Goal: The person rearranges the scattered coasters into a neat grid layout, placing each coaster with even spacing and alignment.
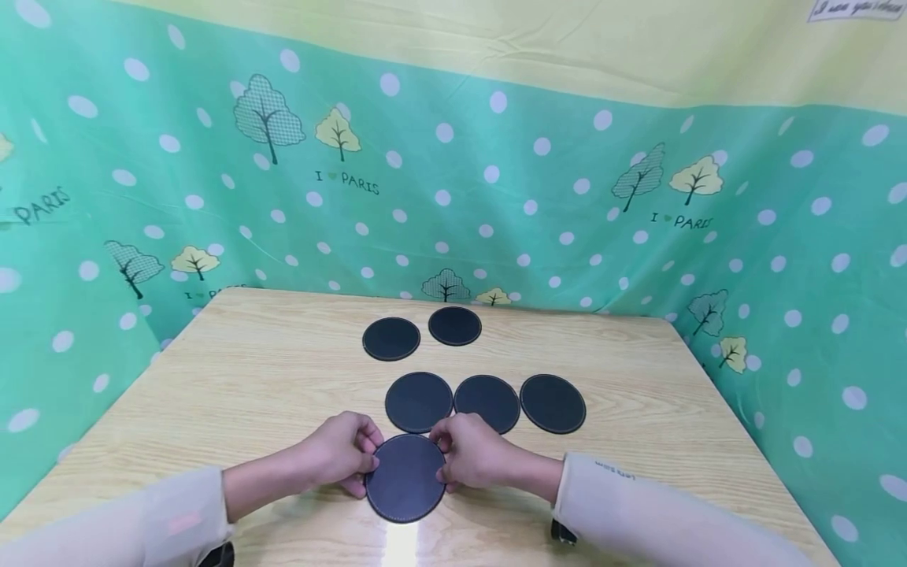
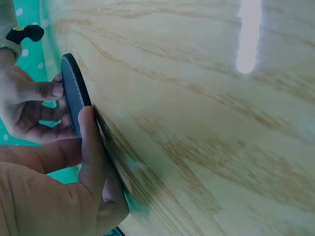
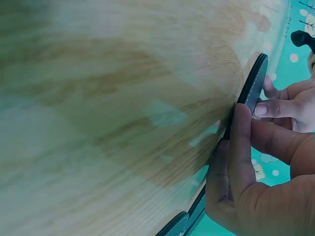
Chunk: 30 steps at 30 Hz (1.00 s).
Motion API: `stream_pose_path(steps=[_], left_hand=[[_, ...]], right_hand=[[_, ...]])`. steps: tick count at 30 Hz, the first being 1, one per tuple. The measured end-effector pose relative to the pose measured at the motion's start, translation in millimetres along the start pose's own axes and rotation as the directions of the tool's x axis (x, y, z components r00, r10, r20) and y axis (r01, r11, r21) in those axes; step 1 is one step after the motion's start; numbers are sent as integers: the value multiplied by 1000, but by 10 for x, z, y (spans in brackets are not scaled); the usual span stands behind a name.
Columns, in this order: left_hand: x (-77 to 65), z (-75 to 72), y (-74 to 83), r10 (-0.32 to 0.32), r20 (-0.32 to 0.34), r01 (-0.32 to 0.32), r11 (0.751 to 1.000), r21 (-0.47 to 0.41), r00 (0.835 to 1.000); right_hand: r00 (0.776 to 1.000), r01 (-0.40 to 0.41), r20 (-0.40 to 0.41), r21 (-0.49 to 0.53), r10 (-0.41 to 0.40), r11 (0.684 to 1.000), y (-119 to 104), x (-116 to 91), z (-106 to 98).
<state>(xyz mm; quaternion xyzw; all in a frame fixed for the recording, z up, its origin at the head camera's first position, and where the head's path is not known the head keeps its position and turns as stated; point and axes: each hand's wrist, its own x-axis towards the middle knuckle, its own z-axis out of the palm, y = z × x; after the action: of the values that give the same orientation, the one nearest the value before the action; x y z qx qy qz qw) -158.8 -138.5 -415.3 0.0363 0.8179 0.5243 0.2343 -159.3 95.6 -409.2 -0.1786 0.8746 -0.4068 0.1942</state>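
Near the table's front, a round black coaster (image 1: 405, 482) with pale edge stitching lies between both hands. My left hand (image 1: 338, 450) pinches its left edge, thumb on top and fingers at the side. On the opposite edge, my right hand (image 1: 476, 455) pinches it the same way. Seen side-on in the left wrist view, the coaster (image 2: 75, 91) has a thick, layered-looking rim; the right wrist view also shows this coaster (image 3: 256, 83) close over the table. Just behind it, a second black coaster (image 1: 420, 402) lies flat, beside a middle coaster (image 1: 489, 403) partly covered by my right hand.
The row ends on the right with another coaster (image 1: 553, 404). Farther back lie a left rear coaster (image 1: 391, 339) and a right rear coaster (image 1: 455, 326). Under them is a light wooden table (image 1: 638, 472), with a green dotted curtain (image 1: 496, 205) around its back and sides.
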Motion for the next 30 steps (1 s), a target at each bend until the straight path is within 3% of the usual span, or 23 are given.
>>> stream_pose_path(steps=[3,10,30], left_hand=[[-9,13,31,-12,-21,12,1000,17,1000],[-8,13,42,1,-41,1,999,36,999],[0,-4,58,27,-37,-24,998,66,999]], right_hand=[[1000,6,-3,-26,-6,1000,-2,6,-6],[998,49,-27,-200,-56,979,17,50,-52],[997,80,8,-116,-79,990,69,12,-170]])
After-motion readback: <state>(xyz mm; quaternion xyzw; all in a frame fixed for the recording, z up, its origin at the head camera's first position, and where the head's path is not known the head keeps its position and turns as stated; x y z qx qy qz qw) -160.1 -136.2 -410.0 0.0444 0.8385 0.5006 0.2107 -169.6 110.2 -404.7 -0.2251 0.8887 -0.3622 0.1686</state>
